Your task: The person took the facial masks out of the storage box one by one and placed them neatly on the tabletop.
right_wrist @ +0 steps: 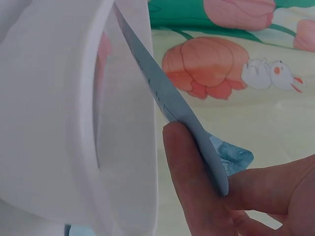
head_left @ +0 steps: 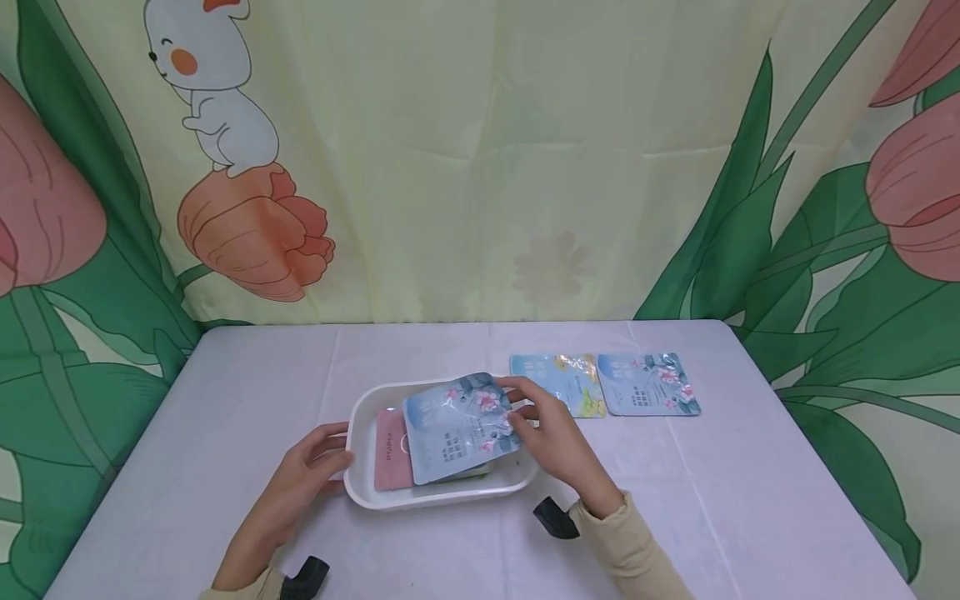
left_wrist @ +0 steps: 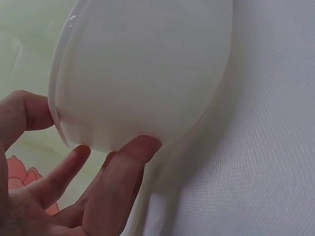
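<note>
A white tray [head_left: 442, 502] stands on the table in the head view, with a pink packet [head_left: 392, 450] and part of a greenish packet [head_left: 472, 472] inside. Over them slants a blue flowered sheet mask packet [head_left: 453, 433]. My right hand [head_left: 551, 433] pinches its right edge between thumb and fingers. The right wrist view shows this packet [right_wrist: 167, 93] edge-on, tilted above the tray rim [right_wrist: 88, 98]. At the tray's left end, my left hand [head_left: 303, 471] holds the side. Its fingers [left_wrist: 118, 182] press against the tray wall [left_wrist: 142, 73] in the left wrist view.
Behind the right hand, a light blue and yellow packet [head_left: 562, 383] and another blue flowered packet [head_left: 648, 385] lie side by side on the white tablecloth [head_left: 750, 500]. A printed curtain [head_left: 570, 150] with tulips and a rabbit hangs behind the table.
</note>
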{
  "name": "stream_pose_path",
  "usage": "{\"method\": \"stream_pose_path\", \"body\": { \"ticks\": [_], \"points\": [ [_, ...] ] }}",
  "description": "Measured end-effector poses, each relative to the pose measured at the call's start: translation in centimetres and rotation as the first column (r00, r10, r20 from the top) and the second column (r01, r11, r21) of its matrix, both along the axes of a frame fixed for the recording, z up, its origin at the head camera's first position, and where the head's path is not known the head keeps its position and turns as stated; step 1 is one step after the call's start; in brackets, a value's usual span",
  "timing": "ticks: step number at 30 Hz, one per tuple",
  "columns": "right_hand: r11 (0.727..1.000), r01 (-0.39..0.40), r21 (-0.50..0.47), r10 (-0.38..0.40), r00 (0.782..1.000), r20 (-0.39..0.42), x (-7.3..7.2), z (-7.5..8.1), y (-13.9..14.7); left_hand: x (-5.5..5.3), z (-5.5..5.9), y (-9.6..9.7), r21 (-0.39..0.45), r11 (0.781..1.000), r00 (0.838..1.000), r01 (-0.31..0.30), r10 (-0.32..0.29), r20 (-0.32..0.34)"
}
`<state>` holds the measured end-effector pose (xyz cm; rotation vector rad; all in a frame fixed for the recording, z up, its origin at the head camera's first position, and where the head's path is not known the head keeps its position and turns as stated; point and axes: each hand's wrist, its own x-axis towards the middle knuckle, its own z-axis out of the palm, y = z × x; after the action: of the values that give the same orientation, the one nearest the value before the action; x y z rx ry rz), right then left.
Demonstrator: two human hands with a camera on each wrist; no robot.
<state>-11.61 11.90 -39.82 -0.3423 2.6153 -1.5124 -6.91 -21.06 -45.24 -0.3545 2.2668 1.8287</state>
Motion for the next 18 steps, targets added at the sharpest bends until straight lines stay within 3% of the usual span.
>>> {"method": "stream_pose_path", "body": {
  "ticks": [6, 18],
  "points": [
    [0.999, 0.032, 0.006, -0.032, 0.999, 0.019, -0.1, 0.4, 1.2, 0.0, -0.2, -0.1, 0.002, 1.0, 1.0, -0.002, 0.002, -0.003],
    [1.0, 0.019, 0.0, -0.019, 0.999, -0.034, -0.2, 0.7, 3.8, 0.0, 0.0, 0.2, -0.01, 1.0, 1.0, -0.005, 0.005, 0.012]
  ]
}}
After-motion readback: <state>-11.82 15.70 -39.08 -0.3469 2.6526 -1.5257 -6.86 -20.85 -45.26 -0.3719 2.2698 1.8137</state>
